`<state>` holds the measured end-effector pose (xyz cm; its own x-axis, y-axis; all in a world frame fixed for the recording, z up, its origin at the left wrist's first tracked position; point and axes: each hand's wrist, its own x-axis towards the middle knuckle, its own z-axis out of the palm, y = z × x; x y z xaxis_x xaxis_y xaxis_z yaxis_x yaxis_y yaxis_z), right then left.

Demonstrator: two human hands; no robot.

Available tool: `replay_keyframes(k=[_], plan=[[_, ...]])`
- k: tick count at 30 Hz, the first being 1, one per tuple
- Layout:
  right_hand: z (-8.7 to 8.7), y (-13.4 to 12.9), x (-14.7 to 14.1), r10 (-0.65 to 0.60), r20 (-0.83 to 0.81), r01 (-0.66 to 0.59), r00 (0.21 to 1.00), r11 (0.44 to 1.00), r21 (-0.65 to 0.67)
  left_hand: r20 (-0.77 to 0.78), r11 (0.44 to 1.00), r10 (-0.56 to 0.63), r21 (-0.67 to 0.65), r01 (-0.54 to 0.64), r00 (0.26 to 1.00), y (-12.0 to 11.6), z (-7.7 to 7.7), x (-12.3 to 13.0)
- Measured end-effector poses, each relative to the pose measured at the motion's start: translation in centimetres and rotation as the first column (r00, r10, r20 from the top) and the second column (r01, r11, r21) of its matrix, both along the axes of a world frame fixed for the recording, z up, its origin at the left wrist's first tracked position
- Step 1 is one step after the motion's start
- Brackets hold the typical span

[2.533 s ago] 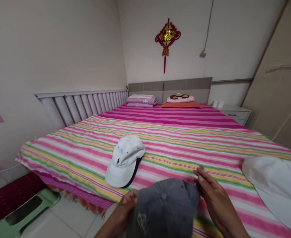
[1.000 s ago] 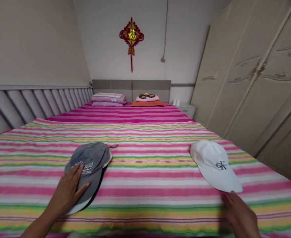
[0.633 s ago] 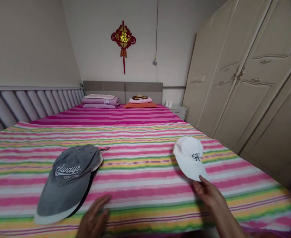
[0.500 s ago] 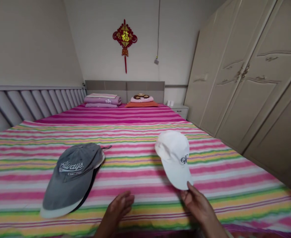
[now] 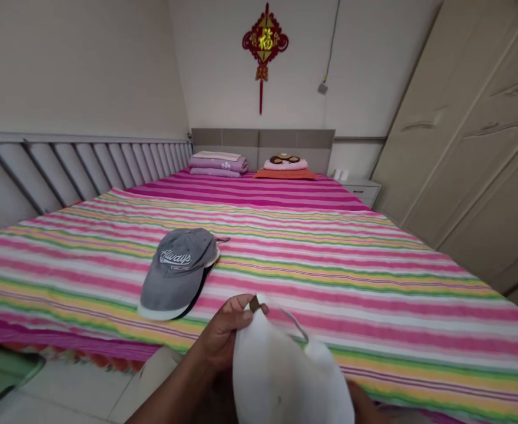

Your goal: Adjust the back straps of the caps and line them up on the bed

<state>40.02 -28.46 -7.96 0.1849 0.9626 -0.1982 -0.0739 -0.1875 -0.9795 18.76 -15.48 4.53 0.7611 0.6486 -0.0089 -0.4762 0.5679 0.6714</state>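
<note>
A white cap [image 5: 285, 371] is held up close to me at the bottom of the head view, with its back strap and plain crown showing. My left hand [image 5: 226, 333] pinches the cap's edge by the strap, next to a small brown patch. My right hand [image 5: 361, 403] is at the cap's lower right side, mostly hidden behind it; its fingers do not show. Left of the white cap, a grey cap [image 5: 177, 274] with white "Always" lettering lies on the bed, its brim facing me.
The bed has a striped sheet [image 5: 400, 318], a slatted rail [image 5: 109, 171] on the left and folded bedding [image 5: 218, 164] by the headboard [image 5: 294, 144]. Wardrobes [image 5: 462, 129] stand on the right. A green stool [image 5: 9, 377] is on the floor at lower left.
The white cap has come off the bed area toward me and turned around. My left hand, empty before, now grips its strap edge. The view has shifted left.
</note>
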Motion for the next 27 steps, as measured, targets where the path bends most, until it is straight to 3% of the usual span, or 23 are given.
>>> replay_keyframes(k=[2, 4, 6, 8, 12, 15, 20, 24, 27], plan=[[4.5, 0.4, 0.4, -0.056, 0.265, 0.048, 0.963, 0.998, 0.04, -0.064, 0.996, -0.079, 0.041, 0.082, 0.995, -0.6, 0.0, -0.1], [9.1, 1.1, -0.2, -0.135, 0.351, 0.076, 0.926, 0.981, 0.176, -0.119, 0.984, -0.149, 0.083, 0.16, 0.982, -1.0, 0.0, -0.2], [12.6, 1.8, -1.7, -0.034, 0.349, -0.059, 0.937, 0.965, 0.254, -0.141, 0.969, -0.209, 0.101, 0.224, 0.968, -1.2, 0.1, -0.5], [14.2, 2.5, -3.6, 0.102, 0.28, -0.186, 0.954, 0.939, 0.29, -0.137, 0.959, -0.251, 0.096, 0.265, 0.958, -1.1, 0.3, -1.0], [13.5, 3.6, -6.1, 0.201, -0.034, -0.188, 0.979, 0.957, 0.222, -0.133, 0.955, -0.281, 0.055, 0.29, 0.951, -1.0, 0.5, -2.3], [12.3, 4.2, -6.4, 0.208, -0.192, -0.164, 0.959, 0.961, 0.222, -0.213, 0.977, -0.194, 0.047, 0.209, 0.957, -1.1, 0.8, -2.4], [12.4, 4.6, -6.3, 0.219, -0.275, -0.168, 0.936, 0.966, 0.198, -0.347, 0.995, -0.033, 0.076, 0.063, 0.937, -1.2, 0.6, -1.4], [12.7, 4.3, -6.4, 0.185, -0.252, -0.148, 0.95, 0.976, 0.157, -0.356, 0.987, -0.042, 0.129, 0.094, 0.934, -1.2, -0.1, -1.1], [12.6, 4.2, -6.6, 0.141, -0.336, -0.085, 0.931, 0.98, 0.177, -0.296, 0.986, -0.068, 0.125, 0.109, 0.953, -1.3, -0.5, -1.2]])
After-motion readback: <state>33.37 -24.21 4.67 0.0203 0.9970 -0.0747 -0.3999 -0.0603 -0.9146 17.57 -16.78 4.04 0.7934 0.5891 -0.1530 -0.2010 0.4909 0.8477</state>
